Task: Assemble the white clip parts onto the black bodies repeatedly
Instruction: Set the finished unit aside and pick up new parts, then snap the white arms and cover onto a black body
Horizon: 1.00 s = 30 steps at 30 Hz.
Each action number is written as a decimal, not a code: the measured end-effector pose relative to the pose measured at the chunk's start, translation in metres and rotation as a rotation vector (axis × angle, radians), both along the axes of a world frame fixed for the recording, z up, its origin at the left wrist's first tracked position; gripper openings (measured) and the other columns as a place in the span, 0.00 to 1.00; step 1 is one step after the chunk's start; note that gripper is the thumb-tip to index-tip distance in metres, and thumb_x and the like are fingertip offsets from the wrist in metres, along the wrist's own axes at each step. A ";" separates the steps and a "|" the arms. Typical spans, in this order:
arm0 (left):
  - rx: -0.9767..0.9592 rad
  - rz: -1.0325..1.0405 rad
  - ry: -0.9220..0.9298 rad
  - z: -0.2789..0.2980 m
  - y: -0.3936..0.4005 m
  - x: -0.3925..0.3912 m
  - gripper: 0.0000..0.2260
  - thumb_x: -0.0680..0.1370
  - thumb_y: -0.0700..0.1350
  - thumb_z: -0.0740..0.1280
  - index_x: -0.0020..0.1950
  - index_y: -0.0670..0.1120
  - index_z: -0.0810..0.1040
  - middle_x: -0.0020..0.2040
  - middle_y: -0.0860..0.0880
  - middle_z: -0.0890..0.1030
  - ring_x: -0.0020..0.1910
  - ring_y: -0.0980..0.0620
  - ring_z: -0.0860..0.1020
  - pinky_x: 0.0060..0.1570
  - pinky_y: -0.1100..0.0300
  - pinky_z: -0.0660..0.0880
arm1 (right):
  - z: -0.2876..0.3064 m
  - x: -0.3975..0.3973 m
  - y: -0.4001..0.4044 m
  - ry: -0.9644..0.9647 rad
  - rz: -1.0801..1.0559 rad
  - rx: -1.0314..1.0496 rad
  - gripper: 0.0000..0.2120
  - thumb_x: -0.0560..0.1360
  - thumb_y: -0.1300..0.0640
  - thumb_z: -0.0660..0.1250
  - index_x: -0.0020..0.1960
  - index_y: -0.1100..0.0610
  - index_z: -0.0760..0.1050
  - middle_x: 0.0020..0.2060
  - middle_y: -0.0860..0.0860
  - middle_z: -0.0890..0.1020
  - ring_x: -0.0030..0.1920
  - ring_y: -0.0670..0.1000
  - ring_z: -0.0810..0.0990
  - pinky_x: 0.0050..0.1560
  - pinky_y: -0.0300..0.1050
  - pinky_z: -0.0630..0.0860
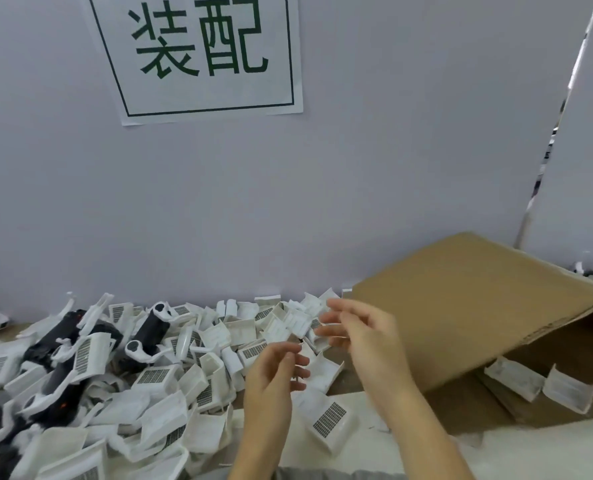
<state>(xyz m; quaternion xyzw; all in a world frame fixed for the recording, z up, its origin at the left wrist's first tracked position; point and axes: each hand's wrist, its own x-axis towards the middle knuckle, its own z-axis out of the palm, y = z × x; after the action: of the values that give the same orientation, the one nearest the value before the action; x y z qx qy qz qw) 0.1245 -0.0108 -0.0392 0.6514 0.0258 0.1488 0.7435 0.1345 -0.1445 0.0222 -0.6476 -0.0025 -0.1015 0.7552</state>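
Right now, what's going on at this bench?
A person is working at a bench heaped with white clip parts and black bodies. Both hands are raised over the pile: the left hand and right hand have loosely curled fingers, and motion blur hides whether either holds a small piece. An open cardboard box lies on its side at the right with two white parts inside. A sign hangs on the wall.

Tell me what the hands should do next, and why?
Probably reach left for a black body. Both the left hand and right hand seem empty above the pile of white parts, so nothing is ready to join yet.
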 end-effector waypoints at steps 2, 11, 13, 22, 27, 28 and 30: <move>0.053 0.032 0.016 0.002 0.000 0.000 0.11 0.81 0.30 0.60 0.47 0.40 0.80 0.38 0.45 0.84 0.35 0.51 0.81 0.33 0.61 0.76 | -0.026 -0.009 0.017 -0.004 -0.009 -0.046 0.16 0.81 0.68 0.58 0.49 0.55 0.83 0.37 0.49 0.86 0.36 0.47 0.85 0.36 0.35 0.77; 1.185 0.034 -0.058 0.034 0.047 0.031 0.08 0.81 0.43 0.61 0.58 0.49 0.76 0.54 0.52 0.78 0.55 0.55 0.75 0.54 0.58 0.75 | -0.078 0.002 0.030 0.036 -0.086 -0.242 0.19 0.79 0.70 0.60 0.43 0.52 0.83 0.32 0.49 0.84 0.30 0.47 0.83 0.36 0.41 0.77; 1.651 0.043 -0.071 0.043 0.077 0.044 0.15 0.80 0.46 0.60 0.67 0.48 0.70 0.61 0.49 0.74 0.61 0.47 0.72 0.59 0.53 0.72 | -0.079 0.003 0.031 0.001 -0.114 -0.279 0.19 0.78 0.70 0.60 0.41 0.51 0.83 0.31 0.46 0.84 0.29 0.45 0.82 0.31 0.34 0.76; 1.812 0.238 0.722 0.074 0.197 0.099 0.22 0.78 0.66 0.61 0.49 0.45 0.72 0.45 0.50 0.77 0.51 0.48 0.78 0.56 0.52 0.69 | -0.079 0.004 0.040 -0.048 -0.047 -0.439 0.21 0.77 0.71 0.62 0.37 0.48 0.81 0.32 0.40 0.83 0.30 0.45 0.80 0.33 0.34 0.75; 1.685 0.273 0.659 0.062 0.195 0.101 0.14 0.78 0.54 0.63 0.37 0.49 0.68 0.36 0.53 0.75 0.46 0.49 0.76 0.69 0.46 0.62 | -0.081 0.005 0.039 -0.030 -0.048 -0.430 0.21 0.78 0.71 0.61 0.38 0.49 0.82 0.32 0.41 0.84 0.28 0.44 0.79 0.30 0.34 0.74; 1.668 0.300 0.629 0.063 0.193 0.100 0.12 0.78 0.51 0.62 0.38 0.48 0.68 0.38 0.52 0.75 0.50 0.47 0.76 0.71 0.45 0.62 | -0.081 0.005 0.039 -0.032 -0.048 -0.432 0.21 0.78 0.71 0.61 0.38 0.49 0.82 0.32 0.41 0.84 0.28 0.44 0.79 0.30 0.35 0.75; 1.642 0.367 0.543 0.065 0.189 0.097 0.11 0.79 0.52 0.62 0.43 0.47 0.69 0.43 0.49 0.75 0.57 0.43 0.75 0.69 0.45 0.64 | -0.081 0.004 0.039 -0.040 -0.044 -0.437 0.20 0.78 0.70 0.61 0.40 0.48 0.82 0.32 0.41 0.83 0.28 0.45 0.80 0.31 0.35 0.75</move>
<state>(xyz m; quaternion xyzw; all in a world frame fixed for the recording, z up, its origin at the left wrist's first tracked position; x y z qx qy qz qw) 0.2220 0.1781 0.0257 0.9782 0.1908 0.0776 -0.0264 0.1389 -0.1053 -0.0592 -0.7937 -0.0251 -0.1278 0.5943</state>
